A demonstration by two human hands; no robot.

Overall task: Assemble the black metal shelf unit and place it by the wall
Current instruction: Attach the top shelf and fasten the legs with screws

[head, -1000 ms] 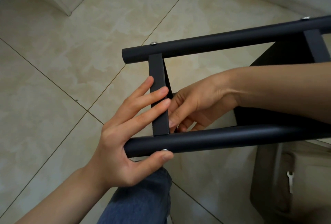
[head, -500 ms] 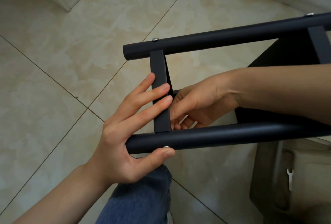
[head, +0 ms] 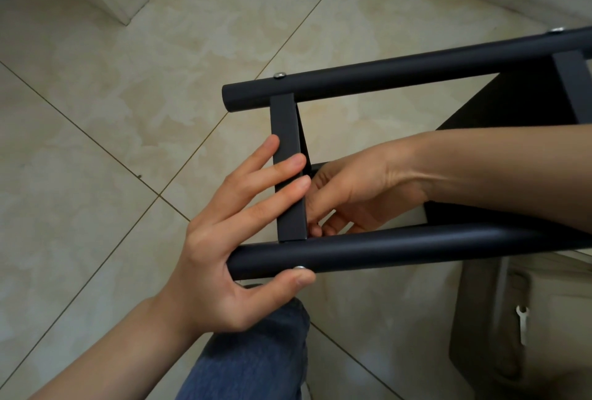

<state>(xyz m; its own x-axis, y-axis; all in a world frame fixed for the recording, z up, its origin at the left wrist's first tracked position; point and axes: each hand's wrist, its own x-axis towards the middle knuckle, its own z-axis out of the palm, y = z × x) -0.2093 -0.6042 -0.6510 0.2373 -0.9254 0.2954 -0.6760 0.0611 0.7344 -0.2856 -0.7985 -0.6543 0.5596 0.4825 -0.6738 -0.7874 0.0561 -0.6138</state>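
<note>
Frame [head: 416,74] looks stiff, slick, fairly light; grab the tubes [head: 416,246]. Left hand [head: 224,239] flat on crossbar [head: 283,124], right hand [head: 358,188] behind it, grip hidden.

Finish check: matt black metal frame on a glossy tile floor.

Near tube [head: 416,249], far tube [head: 400,73] and the flat crossbar [head: 285,130] are black painted metal, smooth, matt to satin, with a soft sheen along the tube tops. The screw heads [head: 280,75] are bare bright metal and shiny. The panel [head: 499,105] behind is flat matt black; I can't tell the material. The floor [head: 96,111] is beige marbled tile, smooth and glossy, with thin dark grout lines. The jeans [head: 250,361] are blue denim cloth, woven and matt. The wrench [head: 522,326] is thin pale metal. It sits in hazy film that looks like plastic wrap, but I'm not sure.
</note>
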